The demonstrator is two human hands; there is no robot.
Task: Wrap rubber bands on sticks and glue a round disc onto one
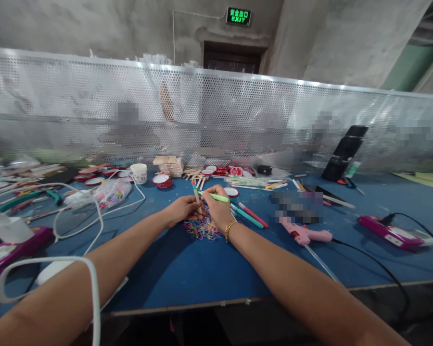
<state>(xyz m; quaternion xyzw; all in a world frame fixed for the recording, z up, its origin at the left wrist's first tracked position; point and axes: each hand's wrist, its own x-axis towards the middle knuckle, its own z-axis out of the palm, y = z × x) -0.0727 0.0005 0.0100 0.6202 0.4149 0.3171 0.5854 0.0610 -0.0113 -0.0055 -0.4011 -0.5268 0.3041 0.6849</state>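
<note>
My left hand (184,210) is closed on a wooden craft stick (197,198), held tilted upright, with red and green colouring near its top. My right hand (219,207) grips a light green marker (218,197), its tip end close to the coloured part of the stick. Below both hands lies a pile of thin multicoloured strands (205,231), partly covered by them. Right beside my right hand rest a teal marker (248,217) and a red marker (253,215).
A pink glue gun (305,234) lies to the right, its cord running off the table (187,278). Behind stand stacked wooden pieces (169,166), a paper cup (139,173) and red-rimmed discs (162,180). A white cable (94,283) loops over the left side. A perforated metal screen (231,115) borders the back.
</note>
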